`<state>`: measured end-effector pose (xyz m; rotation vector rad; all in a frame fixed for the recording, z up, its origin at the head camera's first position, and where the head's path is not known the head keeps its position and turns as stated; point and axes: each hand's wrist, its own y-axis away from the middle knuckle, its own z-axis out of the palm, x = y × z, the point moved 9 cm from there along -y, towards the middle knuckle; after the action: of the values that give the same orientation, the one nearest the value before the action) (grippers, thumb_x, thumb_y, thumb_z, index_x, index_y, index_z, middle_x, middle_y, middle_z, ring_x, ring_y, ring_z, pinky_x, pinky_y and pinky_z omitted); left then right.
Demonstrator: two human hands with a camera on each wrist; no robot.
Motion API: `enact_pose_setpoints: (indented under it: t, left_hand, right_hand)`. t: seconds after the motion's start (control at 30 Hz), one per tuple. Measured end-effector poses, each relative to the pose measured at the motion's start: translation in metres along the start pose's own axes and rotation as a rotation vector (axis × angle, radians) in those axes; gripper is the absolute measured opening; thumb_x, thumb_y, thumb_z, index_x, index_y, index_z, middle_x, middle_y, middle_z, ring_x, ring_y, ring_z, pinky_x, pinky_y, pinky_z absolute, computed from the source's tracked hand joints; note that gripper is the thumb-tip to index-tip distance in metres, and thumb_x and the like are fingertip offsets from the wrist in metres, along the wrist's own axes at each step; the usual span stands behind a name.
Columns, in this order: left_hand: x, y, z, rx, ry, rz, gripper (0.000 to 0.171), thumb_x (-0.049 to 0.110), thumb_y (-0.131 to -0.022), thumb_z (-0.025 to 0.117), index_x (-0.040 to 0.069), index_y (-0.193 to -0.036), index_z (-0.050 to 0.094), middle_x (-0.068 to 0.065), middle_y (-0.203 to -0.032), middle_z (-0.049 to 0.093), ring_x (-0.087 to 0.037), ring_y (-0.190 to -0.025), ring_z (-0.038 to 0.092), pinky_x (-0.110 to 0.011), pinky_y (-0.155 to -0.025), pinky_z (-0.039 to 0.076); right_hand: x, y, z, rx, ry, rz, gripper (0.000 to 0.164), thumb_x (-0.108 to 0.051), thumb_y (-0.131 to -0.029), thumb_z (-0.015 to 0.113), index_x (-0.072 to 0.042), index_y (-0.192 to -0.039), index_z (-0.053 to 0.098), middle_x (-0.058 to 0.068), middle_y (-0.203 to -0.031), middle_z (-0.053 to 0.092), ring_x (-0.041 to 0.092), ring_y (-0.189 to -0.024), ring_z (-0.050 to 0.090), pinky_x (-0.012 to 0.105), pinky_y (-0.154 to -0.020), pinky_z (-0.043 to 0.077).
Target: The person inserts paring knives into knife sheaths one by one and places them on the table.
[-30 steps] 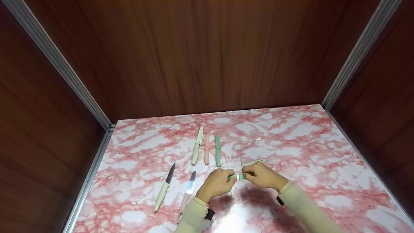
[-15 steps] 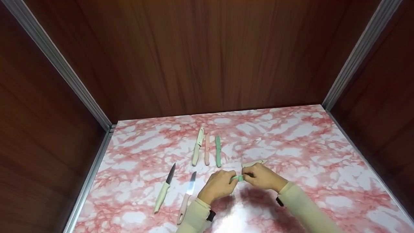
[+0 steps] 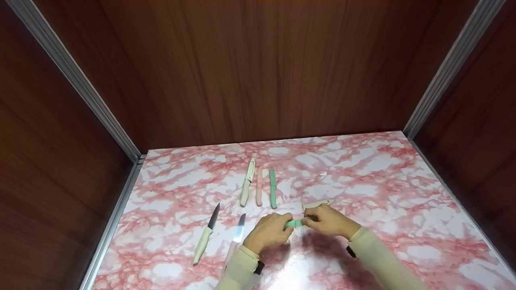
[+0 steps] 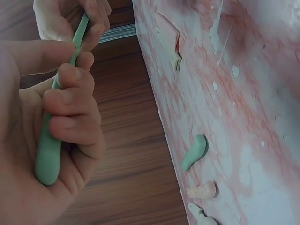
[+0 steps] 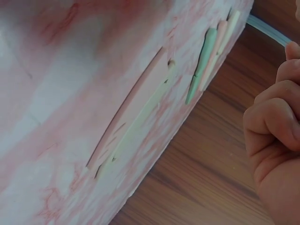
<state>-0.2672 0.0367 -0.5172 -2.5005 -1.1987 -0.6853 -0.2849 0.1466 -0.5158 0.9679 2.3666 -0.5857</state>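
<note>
My left hand (image 3: 268, 232) grips the green handle of a small knife (image 4: 48, 161), fingers curled round it in the left wrist view. With thumb and fingers, my right hand (image 3: 328, 220) pinches the green sheath (image 4: 80, 33) at the knife's other end. In the head view, handle and sheath meet between the hands with no bare blade showing. Right behind my right hand lies a cream sheath (image 3: 318, 204); the right wrist view shows a pink sheath (image 5: 129, 110) beside it.
A cream sheathed knife (image 3: 247, 183), a pink knife (image 3: 259, 187) and a green knife (image 3: 273, 188) lie in a row farther back. Left of my hands are a bare dark-bladed knife with a cream handle (image 3: 202, 245) and a bare pink-handled knife (image 3: 238, 230). Wood-grain panels (image 3: 274, 80) enclose the table.
The pale strip of blade between the green handle and the sheath has disappeared as the two came together. My hands stay in nearly the same place; the other knives have not moved.
</note>
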Motion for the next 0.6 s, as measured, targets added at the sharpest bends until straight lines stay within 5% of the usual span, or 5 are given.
enact_pose_setpoints:
  t: [0.33, 0.6]
  left_hand:
    - [-0.008, 0.001, -0.007, 0.005, -0.006, -0.001, 0.015, 0.021, -0.093, 0.052, 0.018, -0.079, 0.049, 0.008, -0.056, 0.033, -0.006, -0.047, 0.03, -0.022, -0.045, 0.028]
    - [-0.023, 0.003, -0.025, 0.112, 0.05, -0.15, 0.012, 0.018, -0.093, 0.051, 0.016, -0.081, 0.051, 0.008, -0.059, 0.038, -0.007, -0.05, 0.036, -0.025, -0.048, 0.033]
  right_hand:
    - [0.025, 0.01, -0.01, 0.027, -0.011, 0.086, 0.027, -0.033, -0.095, 0.057, -0.021, -0.07, 0.055, -0.014, -0.057, 0.04, -0.001, -0.047, 0.03, 0.019, -0.046, 0.03]
    - [0.047, 0.025, -0.011, 0.002, -0.021, 0.201, 0.03, -0.024, -0.096, 0.055, -0.017, -0.068, 0.052, -0.013, -0.055, 0.036, 0.001, -0.049, 0.031, 0.022, -0.05, 0.032]
